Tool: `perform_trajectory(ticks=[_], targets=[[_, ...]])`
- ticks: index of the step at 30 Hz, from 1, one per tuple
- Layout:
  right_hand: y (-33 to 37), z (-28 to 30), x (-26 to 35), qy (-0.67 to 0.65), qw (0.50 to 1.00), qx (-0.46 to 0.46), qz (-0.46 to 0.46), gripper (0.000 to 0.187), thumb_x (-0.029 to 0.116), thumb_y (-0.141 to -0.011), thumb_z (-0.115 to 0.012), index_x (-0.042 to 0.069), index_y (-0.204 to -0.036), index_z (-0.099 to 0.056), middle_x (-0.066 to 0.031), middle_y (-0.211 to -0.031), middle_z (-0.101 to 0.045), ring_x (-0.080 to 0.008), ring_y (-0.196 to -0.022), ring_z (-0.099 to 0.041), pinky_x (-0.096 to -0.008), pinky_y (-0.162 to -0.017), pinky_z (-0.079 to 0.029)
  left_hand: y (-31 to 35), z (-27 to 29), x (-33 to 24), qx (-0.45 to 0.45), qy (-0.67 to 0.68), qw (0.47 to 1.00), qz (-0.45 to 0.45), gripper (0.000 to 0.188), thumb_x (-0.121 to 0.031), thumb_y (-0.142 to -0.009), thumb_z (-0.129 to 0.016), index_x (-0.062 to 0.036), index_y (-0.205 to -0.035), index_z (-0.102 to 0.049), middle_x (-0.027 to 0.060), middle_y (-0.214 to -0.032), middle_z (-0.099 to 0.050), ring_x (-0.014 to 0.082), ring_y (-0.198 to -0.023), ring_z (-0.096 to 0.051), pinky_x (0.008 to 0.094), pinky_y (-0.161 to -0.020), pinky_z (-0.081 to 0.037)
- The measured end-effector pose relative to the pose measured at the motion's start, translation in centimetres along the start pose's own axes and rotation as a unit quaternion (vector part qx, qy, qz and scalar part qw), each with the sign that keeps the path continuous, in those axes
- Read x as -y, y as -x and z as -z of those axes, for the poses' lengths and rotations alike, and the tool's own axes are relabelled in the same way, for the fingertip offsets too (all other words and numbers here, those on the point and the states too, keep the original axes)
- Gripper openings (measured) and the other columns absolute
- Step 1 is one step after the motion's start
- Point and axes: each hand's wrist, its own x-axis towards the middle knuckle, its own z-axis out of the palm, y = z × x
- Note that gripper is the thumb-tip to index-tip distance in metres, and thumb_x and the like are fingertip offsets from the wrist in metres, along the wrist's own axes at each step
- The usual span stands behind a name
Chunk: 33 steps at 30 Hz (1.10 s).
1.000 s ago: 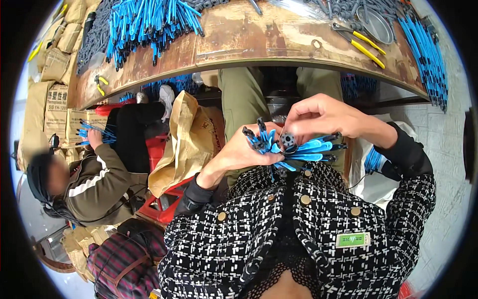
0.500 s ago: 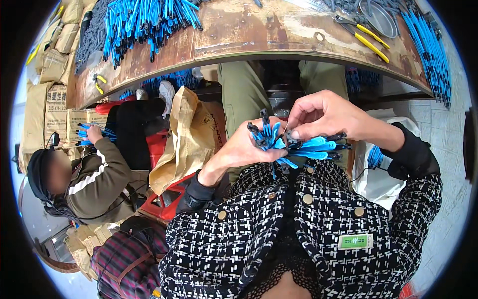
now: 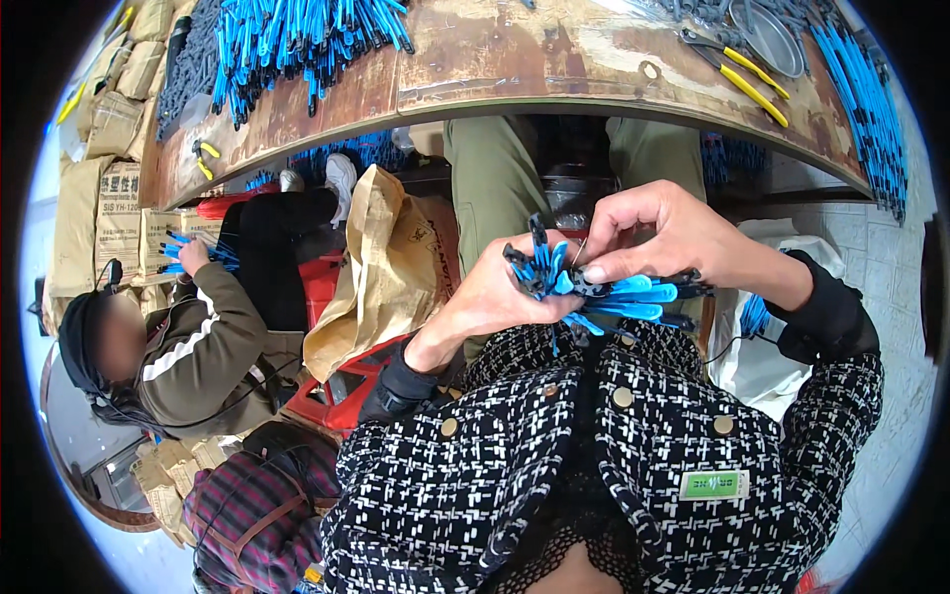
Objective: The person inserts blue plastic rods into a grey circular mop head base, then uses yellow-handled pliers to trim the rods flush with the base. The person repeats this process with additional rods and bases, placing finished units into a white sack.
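My left hand (image 3: pixel 485 297) is closed round a bundle of slim blue strips with black ends (image 3: pixel 638 293). It holds them over my lap, just past the front of my patterned jacket. The strips fan out on both sides of the grip, some black tips pointing up and others to the right. My right hand (image 3: pixel 678 233) is bent over the middle of the bundle, thumb and index finger pinched together. A thin wire-like strand (image 3: pixel 579 254) shows by those fingertips; its ends are hidden. The thumb lies close to a dark band across the strips.
Ahead is a worn wooden table (image 3: pixel 475 74) bearing a heap of blue strips (image 3: pixel 297 49), yellow-handled pliers (image 3: pixel 742 74) and a metal dish (image 3: pixel 767 40). At left, a paper sack (image 3: pixel 371 287) stands near a seated co-worker (image 3: pixel 203 346) handling similar strips.
Both hands stay at the bundle, with the right fingers shifting slightly around the strand. The whole view has moved a little, so everything sits slightly further right.
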Motion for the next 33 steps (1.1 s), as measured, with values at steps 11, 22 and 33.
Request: perform_trajectory(ticks=[11, 22, 33], targets=[[-0.3, -1.5, -2.7, -0.045, 0.990, -0.076, 0.113, 0.054, 0.010, -0.080, -0.081, 0.003, -0.127, -0.057, -0.0051, -0.117, -0.061, -0.0147, -0.111, -0.057, -0.0324, -0.099, -0.044, 0.2, 0.2, 0.6, -0.132, 0.062, 0.989, -0.006, 0.032, -0.007, -0.078, -0.079, -0.0004, -0.105, -0.064, 0.0028, -0.097, -0.068, 0.0089, -0.087, -0.062, 0.0267, -0.078, -0.052], [1.5, -4.8, -6.0, 0.006, 0.934, -0.220, 0.280, 0.034, 0.006, -0.074, -0.087, 0.003, -0.103, -0.070, -0.0109, -0.100, -0.071, -0.0220, -0.094, -0.067, -0.0335, -0.083, -0.052, -0.6, 7.0, -1.0, 0.168, 0.056, 0.982, 0.057, 0.048, -0.014, -0.083, -0.082, 0.0039, -0.124, -0.065, 0.0145, -0.120, -0.069, 0.0225, -0.112, -0.064, 0.0364, -0.102, -0.047], [1.1, -5.0, -6.1, 0.002, 0.935, -0.163, 0.316, 0.032, 0.012, -0.076, -0.087, 0.003, -0.102, -0.071, -0.0110, -0.099, -0.072, -0.0217, -0.091, -0.069, -0.0321, -0.078, -0.053, -2.2, 3.6, 0.1, 0.204, 0.032, 0.976, -0.073, 0.020, -0.005, -0.081, -0.082, 0.0031, -0.095, -0.071, 0.0106, -0.099, -0.071, 0.0187, -0.098, -0.066, 0.0331, -0.089, -0.052]])
